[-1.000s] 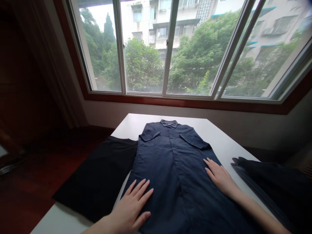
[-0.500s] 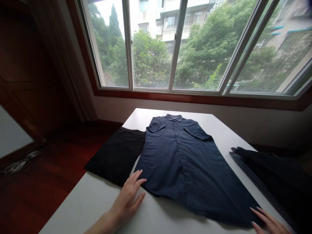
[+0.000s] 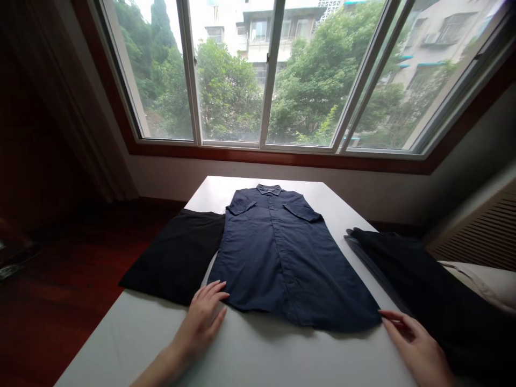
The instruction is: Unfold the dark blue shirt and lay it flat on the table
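A navy button-up shirt (image 3: 282,258) lies flat and face up on the white table (image 3: 258,355), collar toward the window. My left hand (image 3: 199,320) rests open on the table, its fingertips at the shirt's lower left hem corner. My right hand (image 3: 415,344) lies at the lower right hem corner, fingers stretched toward the cloth and holding nothing that I can see.
A black garment (image 3: 177,258) lies left of the shirt, hanging over the table's left edge. A dark pile of cloth (image 3: 427,279) covers the table's right side. Behind the table is a wide window (image 3: 266,75); dark wood floor (image 3: 48,312) lies to the left.
Both hands slid down from the shirt's front to its lower hem corners. The view shifted, so the shirt's whole hem and more bare table in front now show.
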Tool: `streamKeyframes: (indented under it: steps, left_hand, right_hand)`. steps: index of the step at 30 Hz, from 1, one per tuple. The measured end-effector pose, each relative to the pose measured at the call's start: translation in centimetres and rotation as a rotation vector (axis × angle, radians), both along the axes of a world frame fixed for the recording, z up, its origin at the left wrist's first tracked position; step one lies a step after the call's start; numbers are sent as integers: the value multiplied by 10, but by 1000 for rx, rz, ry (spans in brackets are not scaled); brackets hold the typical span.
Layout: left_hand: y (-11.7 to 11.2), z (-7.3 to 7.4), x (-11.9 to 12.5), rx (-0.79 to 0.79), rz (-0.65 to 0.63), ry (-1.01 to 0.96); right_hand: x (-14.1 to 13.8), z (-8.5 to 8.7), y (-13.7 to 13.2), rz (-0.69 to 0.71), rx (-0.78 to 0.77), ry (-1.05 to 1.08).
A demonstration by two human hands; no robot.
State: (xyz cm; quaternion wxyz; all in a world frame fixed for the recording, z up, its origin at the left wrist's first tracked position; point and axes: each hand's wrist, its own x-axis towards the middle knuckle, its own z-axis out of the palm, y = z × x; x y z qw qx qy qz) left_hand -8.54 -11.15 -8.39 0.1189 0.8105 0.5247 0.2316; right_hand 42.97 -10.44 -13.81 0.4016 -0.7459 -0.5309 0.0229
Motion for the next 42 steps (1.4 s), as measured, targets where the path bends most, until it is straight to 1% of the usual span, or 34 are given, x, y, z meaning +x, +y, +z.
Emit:
streamKeyframes:
  steps: [2, 4, 5, 6, 9, 10, 12, 16, 19, 24, 27, 30, 33, 37, 42]
  left_hand:
    - [-2, 1, 3, 22, -23, 37]
    - [-5, 3, 10, 60, -89, 76]
    - [-8, 4, 15, 80, -138, 94]
    - [-10, 5, 21, 99, -189, 108]
    - [-12, 8, 43, 146, -352, 134]
    - [-10, 9, 52, 152, -400, 144]
    - [-5, 11, 70, 151, -474, 165]
    - [10, 14, 102, 151, -555, 175]
    - [15, 14, 116, 113, -605, 157]
    - [16, 11, 119, 31, -636, 125]
    - [16, 12, 119, 22, -651, 115]
    - [16, 14, 119, 25, -672, 126]
    - [17, 16, 119, 37, -687, 150]
    - [17, 17, 119, 23, -689, 151]
    - [17, 15, 120, -23, -704, 139]
  right_hand:
    - [-13, 7, -6, -17, -2, 18]
    - [-33, 14, -13, 20, 74, -53]
    - [-46, 19, -17, 87, 102, -96]
    - [-59, 23, -21, 182, 106, -132]
    - [-102, 34, -28, 505, 23, -239]
    - [-113, 37, -28, 584, -1, -275]
    - [-132, 41, -26, 679, -23, -314]
    - [-148, 46, -16, 717, -8, -264]
    - [-151, 48, -12, 714, 8, -181]
    - [-154, 54, -9, 579, 73, 10]
    - [-158, 58, -7, 558, 111, 58]
    - [-163, 61, -6, 608, 165, 9]
    - [-167, 62, -7, 670, 194, -113]
    - [-170, 60, -10, 748, 167, -241]
    - [-172, 59, -11, 822, 105, -288]
